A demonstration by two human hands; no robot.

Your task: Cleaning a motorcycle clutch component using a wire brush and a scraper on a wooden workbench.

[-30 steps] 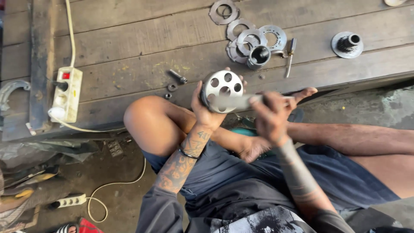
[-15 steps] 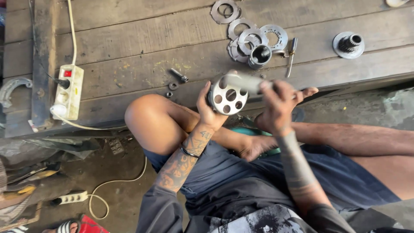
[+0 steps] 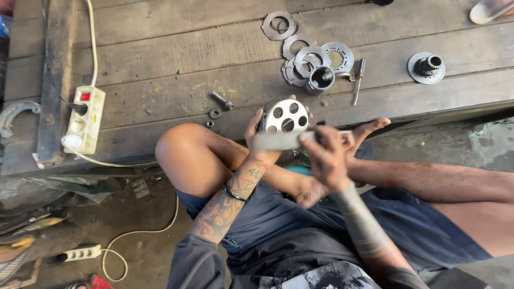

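My left hand (image 3: 261, 140) grips a round metal disc with several holes (image 3: 286, 115), held upright in front of the wooden platform's edge. Gripped in my right hand (image 3: 327, 158) is a flat grey metal bar, like a file (image 3: 276, 141), lying level across the lower rim of the disc. Both hands hover above my bent knees. On the planks just behind lie a stack of thin toothed metal rings (image 3: 310, 56) and a short metal cylinder (image 3: 321, 79).
A splined hub on a round flange (image 3: 426, 67) sits at right, a screwdriver (image 3: 357, 81) beside the rings, a bolt (image 3: 220, 100) and washers (image 3: 215, 113) near my knee. A white power strip (image 3: 84, 120) lies at left; another (image 3: 79, 252) on the floor.
The bar in my right hand has slid from the disc's upper right down across its lower rim. The disc has tilted slightly in my left hand.
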